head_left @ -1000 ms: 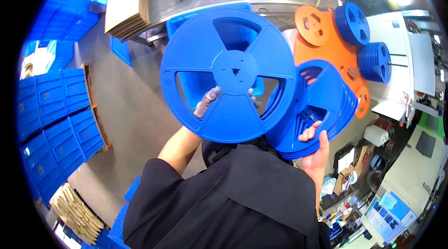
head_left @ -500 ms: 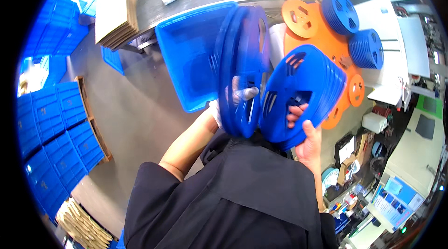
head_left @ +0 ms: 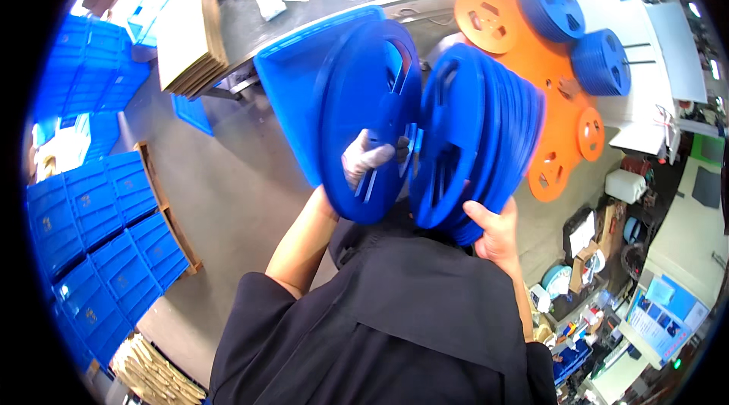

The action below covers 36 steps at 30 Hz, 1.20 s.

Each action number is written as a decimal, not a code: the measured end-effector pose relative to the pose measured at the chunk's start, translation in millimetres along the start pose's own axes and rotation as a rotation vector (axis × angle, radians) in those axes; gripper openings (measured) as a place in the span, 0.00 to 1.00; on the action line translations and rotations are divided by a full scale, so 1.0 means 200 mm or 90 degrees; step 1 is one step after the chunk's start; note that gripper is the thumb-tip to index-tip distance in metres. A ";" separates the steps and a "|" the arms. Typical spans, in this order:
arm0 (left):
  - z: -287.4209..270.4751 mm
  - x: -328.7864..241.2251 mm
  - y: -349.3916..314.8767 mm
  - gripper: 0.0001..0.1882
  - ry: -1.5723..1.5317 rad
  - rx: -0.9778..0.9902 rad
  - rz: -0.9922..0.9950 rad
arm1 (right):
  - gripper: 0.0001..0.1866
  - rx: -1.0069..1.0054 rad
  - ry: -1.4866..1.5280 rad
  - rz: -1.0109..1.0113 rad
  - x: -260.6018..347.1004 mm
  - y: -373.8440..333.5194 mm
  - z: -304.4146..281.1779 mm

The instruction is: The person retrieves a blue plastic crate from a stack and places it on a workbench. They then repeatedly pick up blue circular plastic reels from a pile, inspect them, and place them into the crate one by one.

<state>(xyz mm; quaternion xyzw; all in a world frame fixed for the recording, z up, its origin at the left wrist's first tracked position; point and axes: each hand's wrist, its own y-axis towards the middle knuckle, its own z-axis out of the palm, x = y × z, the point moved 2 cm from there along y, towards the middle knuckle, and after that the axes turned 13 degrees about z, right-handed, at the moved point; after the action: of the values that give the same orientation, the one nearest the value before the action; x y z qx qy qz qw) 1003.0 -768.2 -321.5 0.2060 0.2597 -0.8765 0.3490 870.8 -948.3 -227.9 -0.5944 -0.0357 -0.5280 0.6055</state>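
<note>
While the gloved left hand (head_left: 366, 157) has its grip closed on a slotted blue reel (head_left: 355, 90) overlapping the blue bin (head_left: 285, 90), the right hand (head_left: 497, 232) clasps a reel stack (head_left: 486, 128) right of that bin.

You can read no lettering from here: the print on the blue-and-white panel (head_left: 662, 323) at your four o'clock is too small, and the pale marks on your stacked blue crates (head_left: 102, 211), between eight and nine o'clock, are blurred.
</note>
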 end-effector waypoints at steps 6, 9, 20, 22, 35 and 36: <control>-0.18 -0.17 -0.16 0.44 -0.275 0.014 0.050 | 0.29 -0.061 0.009 -0.084 -0.03 0.02 -0.13; -0.22 -0.13 -0.15 0.45 -0.414 0.047 0.074 | 0.28 -0.082 0.009 -0.098 -0.02 0.02 -0.19; -0.32 -0.11 -0.06 0.46 -0.484 0.013 0.047 | 0.27 -0.108 0.078 -0.089 -0.02 0.02 -0.30; -0.35 -0.12 -0.03 0.49 -0.384 -0.031 0.007 | 0.26 -0.120 0.090 -0.071 -0.02 0.02 -0.29; 0.15 0.19 0.19 0.58 0.598 0.051 -0.054 | 0.31 -0.065 0.053 -0.138 -0.02 -0.02 -0.25; 0.20 0.21 0.20 0.57 0.670 0.098 -0.061 | 0.34 -0.103 0.086 -0.145 -0.05 -0.01 -0.23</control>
<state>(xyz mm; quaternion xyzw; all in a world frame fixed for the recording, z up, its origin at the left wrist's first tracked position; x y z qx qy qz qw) 997.1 -838.6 -325.7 0.6303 0.3440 -0.6864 0.1149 837.8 -976.0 -246.2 -0.5963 -0.0194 -0.6333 0.4929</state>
